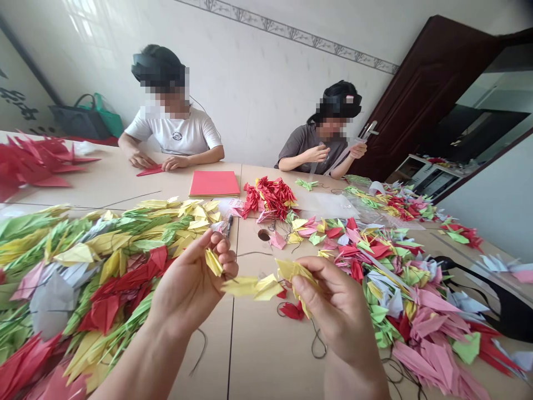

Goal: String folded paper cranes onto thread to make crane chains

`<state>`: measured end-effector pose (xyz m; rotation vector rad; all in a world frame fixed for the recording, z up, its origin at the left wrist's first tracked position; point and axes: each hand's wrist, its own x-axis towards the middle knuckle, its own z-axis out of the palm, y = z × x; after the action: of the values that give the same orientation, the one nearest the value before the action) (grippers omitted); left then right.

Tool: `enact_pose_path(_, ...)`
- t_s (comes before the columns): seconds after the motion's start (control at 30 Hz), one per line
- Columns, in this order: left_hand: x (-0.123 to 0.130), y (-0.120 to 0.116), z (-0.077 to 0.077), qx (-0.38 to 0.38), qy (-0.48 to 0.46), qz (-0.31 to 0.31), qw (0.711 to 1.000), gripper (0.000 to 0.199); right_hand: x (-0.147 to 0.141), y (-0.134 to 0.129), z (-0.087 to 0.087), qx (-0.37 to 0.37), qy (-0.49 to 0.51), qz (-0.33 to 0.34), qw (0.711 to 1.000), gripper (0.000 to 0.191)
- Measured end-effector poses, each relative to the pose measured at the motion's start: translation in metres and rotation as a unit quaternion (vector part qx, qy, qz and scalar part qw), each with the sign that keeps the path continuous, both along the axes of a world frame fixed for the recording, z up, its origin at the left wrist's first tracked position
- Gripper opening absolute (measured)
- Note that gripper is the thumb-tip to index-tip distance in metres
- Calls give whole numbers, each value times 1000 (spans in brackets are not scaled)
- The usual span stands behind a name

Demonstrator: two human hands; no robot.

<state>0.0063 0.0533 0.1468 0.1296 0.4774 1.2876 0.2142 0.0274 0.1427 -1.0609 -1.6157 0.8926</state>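
Observation:
My left hand (187, 286) is turned palm up, its fingers curled around a folded yellow paper crane (214, 262). My right hand (333, 300) pinches a small bunch of yellow paper cranes (295, 271) between thumb and fingers. More yellow folded paper (255, 288) spans the gap between the two hands; whether a thread joins these pieces I cannot tell. Beneath my right hand lies a red paper crane (292, 311) on the table, with a dark cord (318, 344) looped close by.
Heaps of colored paper cranes lie left (104, 261) and right (416, 289). A red crane pile (268, 199), a stack of red paper (214, 183) and a pen (230, 226) are farther back. Across the table (258, 355), one person (175, 133) folds red paper; another (312, 147) holds clear strips.

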Motion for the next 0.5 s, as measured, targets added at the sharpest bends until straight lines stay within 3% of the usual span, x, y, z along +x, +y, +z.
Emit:
enact_pose_path(0.1, 2, 5, 0, -65, -72, -13, 995, 34, 0, 0, 0, -8, 3, -1, 1000, 9)
enact_pose_path(0.33, 15, 6, -12, -88, -49, -44, 994, 29, -3, -1, 3, -63, 85, 24, 994, 15)
enact_pose_path(0.5, 12, 11, -15, -84, -57, -14, 995, 25, -3, 5, -5, -62, 204, 16, 977, 17)
